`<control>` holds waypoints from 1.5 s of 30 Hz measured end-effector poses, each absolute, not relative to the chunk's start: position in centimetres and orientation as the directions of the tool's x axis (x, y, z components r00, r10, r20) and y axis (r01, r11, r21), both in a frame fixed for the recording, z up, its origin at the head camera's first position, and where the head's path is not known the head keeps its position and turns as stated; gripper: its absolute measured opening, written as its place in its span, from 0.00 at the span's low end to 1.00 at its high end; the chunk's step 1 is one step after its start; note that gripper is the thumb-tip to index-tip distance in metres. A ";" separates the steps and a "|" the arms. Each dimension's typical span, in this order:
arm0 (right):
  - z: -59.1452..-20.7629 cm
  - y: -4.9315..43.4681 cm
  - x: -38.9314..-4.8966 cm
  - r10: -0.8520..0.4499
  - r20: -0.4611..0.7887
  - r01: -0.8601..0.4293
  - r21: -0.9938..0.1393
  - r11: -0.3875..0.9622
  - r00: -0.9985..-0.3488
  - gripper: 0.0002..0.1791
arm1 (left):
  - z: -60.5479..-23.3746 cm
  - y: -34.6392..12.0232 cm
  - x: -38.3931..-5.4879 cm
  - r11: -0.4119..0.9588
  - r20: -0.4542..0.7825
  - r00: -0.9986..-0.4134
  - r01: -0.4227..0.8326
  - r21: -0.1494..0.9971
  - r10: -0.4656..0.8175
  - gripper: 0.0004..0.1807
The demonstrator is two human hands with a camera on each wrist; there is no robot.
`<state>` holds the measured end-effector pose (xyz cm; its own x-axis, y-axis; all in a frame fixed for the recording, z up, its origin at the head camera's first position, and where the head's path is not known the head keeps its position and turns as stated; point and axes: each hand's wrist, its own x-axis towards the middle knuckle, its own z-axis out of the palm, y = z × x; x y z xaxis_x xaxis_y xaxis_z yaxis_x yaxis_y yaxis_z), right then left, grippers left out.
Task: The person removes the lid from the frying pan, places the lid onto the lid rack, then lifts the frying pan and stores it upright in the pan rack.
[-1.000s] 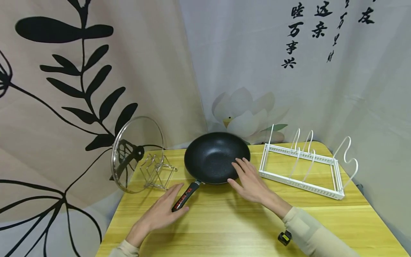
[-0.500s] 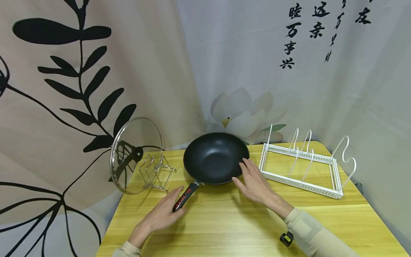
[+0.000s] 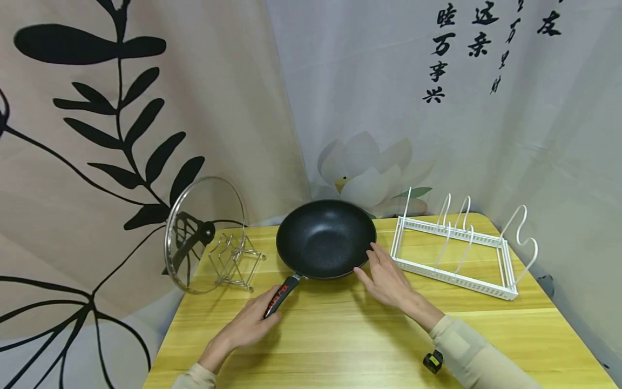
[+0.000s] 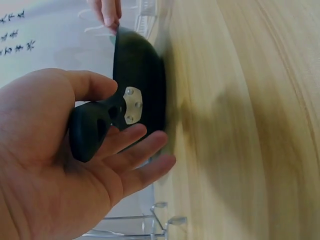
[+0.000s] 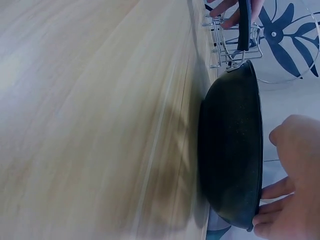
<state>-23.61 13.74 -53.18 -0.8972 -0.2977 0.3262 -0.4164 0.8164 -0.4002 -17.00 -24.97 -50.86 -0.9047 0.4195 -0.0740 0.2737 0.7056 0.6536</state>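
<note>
A black wok (image 3: 325, 240) sits upright on the wooden table, its black handle (image 3: 282, 297) pointing toward the front left. My left hand (image 3: 248, 321) is at the handle. In the left wrist view the handle end (image 4: 87, 131) lies between thumb and palm of the left hand (image 4: 75, 160), with the fingers loosely extended below it, not wrapped round. My right hand (image 3: 389, 278) is at the wok's right rim. Its fingertips (image 5: 262, 220) touch that rim in the right wrist view, fingers nearly straight and the thumb apart.
A glass lid (image 3: 206, 235) stands on edge in a small wire rack (image 3: 238, 262) left of the wok. On the right is a white frame rack (image 3: 457, 278) with upright wire dividers. A printed curtain (image 3: 243, 108) hangs behind the table (image 3: 364, 346).
My left hand has moved slightly right, closer round the handle. The right hand has drawn back from over the wok to its right rim. The wok stays in place.
</note>
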 end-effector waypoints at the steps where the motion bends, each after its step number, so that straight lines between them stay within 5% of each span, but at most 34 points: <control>1: -53.2 13.8 -23.6 -0.296 0.334 -0.418 -0.395 0.818 -0.895 0.39 | -50.9 -25.0 -17.0 0.697 -0.082 -0.902 0.267 0.666 0.424 0.37; 12: -53.6 13.9 -23.7 -0.272 0.364 -0.406 -0.369 0.836 -0.891 0.40 | -51.5 -24.9 -17.3 0.627 -0.114 -0.898 0.201 0.752 0.425 0.29; 18: -53.7 13.9 -23.9 -0.273 0.391 -0.417 -0.352 0.838 -0.879 0.39 | -51.6 -24.8 -17.2 0.646 -0.133 -0.915 0.160 0.747 0.381 0.35; 45: -54.0 14.4 -24.7 -0.289 0.392 -0.426 -0.329 0.843 -0.874 0.39 | -51.8 -23.9 -16.7 0.619 -0.038 -0.926 0.219 0.754 0.375 0.23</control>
